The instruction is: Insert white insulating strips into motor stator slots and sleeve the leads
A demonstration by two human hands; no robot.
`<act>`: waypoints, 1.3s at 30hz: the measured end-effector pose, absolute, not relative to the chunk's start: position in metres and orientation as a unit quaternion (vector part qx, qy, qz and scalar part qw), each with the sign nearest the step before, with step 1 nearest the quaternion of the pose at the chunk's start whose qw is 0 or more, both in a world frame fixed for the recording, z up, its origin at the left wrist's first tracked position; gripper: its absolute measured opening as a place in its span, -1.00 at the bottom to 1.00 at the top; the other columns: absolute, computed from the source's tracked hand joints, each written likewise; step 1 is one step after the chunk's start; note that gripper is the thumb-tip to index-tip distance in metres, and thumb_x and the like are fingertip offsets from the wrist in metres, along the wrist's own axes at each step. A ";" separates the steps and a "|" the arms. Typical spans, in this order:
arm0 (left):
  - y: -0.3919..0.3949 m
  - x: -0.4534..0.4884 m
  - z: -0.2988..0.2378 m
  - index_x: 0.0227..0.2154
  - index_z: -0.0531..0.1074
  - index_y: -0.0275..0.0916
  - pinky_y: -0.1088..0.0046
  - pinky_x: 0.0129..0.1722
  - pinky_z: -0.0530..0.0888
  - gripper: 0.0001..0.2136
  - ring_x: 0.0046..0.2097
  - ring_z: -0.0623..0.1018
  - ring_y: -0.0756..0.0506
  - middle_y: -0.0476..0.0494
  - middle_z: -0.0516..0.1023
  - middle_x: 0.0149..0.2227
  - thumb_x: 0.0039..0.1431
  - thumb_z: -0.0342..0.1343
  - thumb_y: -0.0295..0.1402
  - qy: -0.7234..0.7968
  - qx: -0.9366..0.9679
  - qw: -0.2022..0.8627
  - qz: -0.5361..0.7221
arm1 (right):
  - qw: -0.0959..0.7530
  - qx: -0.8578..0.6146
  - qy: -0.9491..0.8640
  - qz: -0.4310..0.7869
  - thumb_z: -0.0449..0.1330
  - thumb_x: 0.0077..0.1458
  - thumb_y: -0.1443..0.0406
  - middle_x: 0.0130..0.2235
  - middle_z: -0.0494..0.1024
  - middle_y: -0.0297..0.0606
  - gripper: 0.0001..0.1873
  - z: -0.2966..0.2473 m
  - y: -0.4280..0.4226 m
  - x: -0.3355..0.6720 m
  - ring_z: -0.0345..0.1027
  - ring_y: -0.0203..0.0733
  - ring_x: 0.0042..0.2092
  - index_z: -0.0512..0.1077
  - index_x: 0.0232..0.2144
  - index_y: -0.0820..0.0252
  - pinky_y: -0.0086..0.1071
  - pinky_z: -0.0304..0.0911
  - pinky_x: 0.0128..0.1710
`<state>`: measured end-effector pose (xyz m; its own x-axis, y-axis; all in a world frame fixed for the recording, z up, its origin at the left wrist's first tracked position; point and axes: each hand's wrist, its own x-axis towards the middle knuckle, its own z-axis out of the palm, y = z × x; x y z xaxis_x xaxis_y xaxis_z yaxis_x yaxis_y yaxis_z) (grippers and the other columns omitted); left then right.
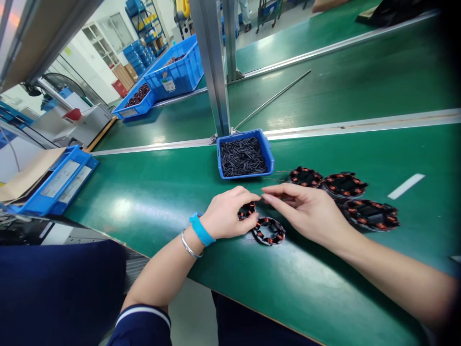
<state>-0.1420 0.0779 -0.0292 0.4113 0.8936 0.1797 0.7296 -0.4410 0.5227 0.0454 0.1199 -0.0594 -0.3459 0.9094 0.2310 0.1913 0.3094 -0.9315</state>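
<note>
My left hand (pixel 226 212) is curled round a small black stator ring with copper windings (pixel 247 210), held just above the green bench. My right hand (pixel 306 207) reaches in from the right, fingers pinched together at the top of that ring, where a thin wire seems to run. A second stator ring (pixel 269 231) lies flat on the bench right below both hands.
A small blue tray of thin black sleeves (pixel 245 156) sits just beyond the hands. Three more wound stators (pixel 344 185) lie to the right. A metal post (pixel 215 72) rises behind the tray. Blue bins (pixel 176 69) stand far left; a flat blue tray (pixel 57 182) is at the left edge.
</note>
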 end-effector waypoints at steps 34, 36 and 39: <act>0.082 -0.144 -0.033 -0.11 0.43 -0.32 0.26 -0.10 0.51 -0.72 -0.15 0.56 -0.17 -0.26 0.55 -0.17 0.13 0.11 -0.31 0.454 0.818 0.239 0.260 | 0.285 -0.319 -0.890 0.159 0.01 0.24 0.28 -0.32 0.66 -0.21 -0.71 -0.056 0.137 0.060 0.54 -0.13 -0.34 0.53 -0.29 0.19 -0.33 0.36 -0.31; 0.082 -0.144 -0.033 -0.12 0.43 -0.34 0.26 -0.11 0.51 -0.72 -0.16 0.56 -0.17 -0.28 0.55 -0.18 0.13 0.11 -0.32 0.448 0.820 0.241 0.262 | 0.265 -0.313 -0.896 0.173 0.02 0.23 0.28 -0.33 0.65 -0.22 -0.73 -0.052 0.139 0.062 0.52 -0.14 -0.35 0.52 -0.31 0.17 -0.33 0.35 -0.32; 0.084 -0.146 -0.034 -0.12 0.44 -0.33 0.28 -0.09 0.50 -0.73 -0.16 0.55 -0.15 -0.26 0.56 -0.18 0.13 0.12 -0.34 0.436 0.822 0.251 0.266 | 0.228 -0.293 -0.906 0.206 0.01 0.23 0.29 -0.33 0.64 -0.24 -0.75 -0.044 0.143 0.065 0.51 -0.15 -0.34 0.50 -0.31 0.15 -0.35 0.32 -0.33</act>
<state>-0.1459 0.0838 -0.0340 0.4777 0.8510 0.2182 0.5838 -0.4931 0.6450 0.0646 0.1429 -0.0444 -0.7252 0.6235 0.2921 0.4363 0.7443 -0.5056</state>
